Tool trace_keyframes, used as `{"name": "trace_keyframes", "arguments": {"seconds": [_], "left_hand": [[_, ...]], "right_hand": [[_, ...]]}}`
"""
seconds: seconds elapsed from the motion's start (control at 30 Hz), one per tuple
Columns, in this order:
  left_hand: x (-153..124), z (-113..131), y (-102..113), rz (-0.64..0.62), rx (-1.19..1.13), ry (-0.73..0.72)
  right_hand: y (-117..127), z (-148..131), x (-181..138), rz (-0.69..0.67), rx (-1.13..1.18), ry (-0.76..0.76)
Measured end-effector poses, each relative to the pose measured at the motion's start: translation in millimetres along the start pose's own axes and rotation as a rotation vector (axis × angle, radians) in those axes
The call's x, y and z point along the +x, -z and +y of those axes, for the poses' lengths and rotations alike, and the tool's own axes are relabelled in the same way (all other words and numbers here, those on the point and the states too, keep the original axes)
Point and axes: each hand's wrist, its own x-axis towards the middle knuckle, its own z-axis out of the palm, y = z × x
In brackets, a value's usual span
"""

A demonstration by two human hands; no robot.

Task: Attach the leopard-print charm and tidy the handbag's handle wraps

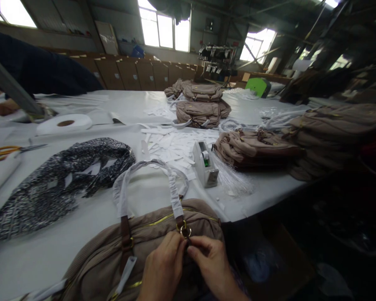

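Observation:
A brown corduroy handbag with gold zips lies at the table's near edge. Its two handles are wrapped in white paper and loop upward. My left hand and my right hand meet at the base of the right-hand strap, just below a gold ring. Fingers of both hands are pinched on a small dark piece hanging from that ring; its exact kind is mostly hidden by the fingertips. A white-wrapped zip pull hangs on the bag's front, left of my hands.
A tape dispenser stands beyond the bag, beside paper strips and clear plastic strands. Black-and-white fabric, orange-handled scissors and a white roll lie left. More brown bags are piled right and behind. A person's dark sleeve shows upper left.

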Motion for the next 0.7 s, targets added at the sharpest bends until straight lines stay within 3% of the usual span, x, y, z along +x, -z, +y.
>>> {"name": "trace_keyframes", "arguments": {"seconds": [0.13, 0.47, 0.63, 0.7], "left_hand": [[2.2, -4.6, -5.3, 0.055, 0.043, -0.043], [1.9, -12.6, -13.3, 0.059, 0.049, -0.077], [1.8, -11.3, -13.1, 0.046, 0.008, -0.082], [2.4, -9.8, -10.0, 0.031, -0.067, -0.073]], "right_hand": [[0.4, 5.3, 6.2, 0.019, 0.111, -0.104], [3.2, -2.5, 29.0, -0.048, 0.161, -0.386], [2.5, -5.8, 34.1, -0.067, 0.092, -0.407], [1.5, -5.5, 32.4, -0.054, 0.024, -0.336]]}}
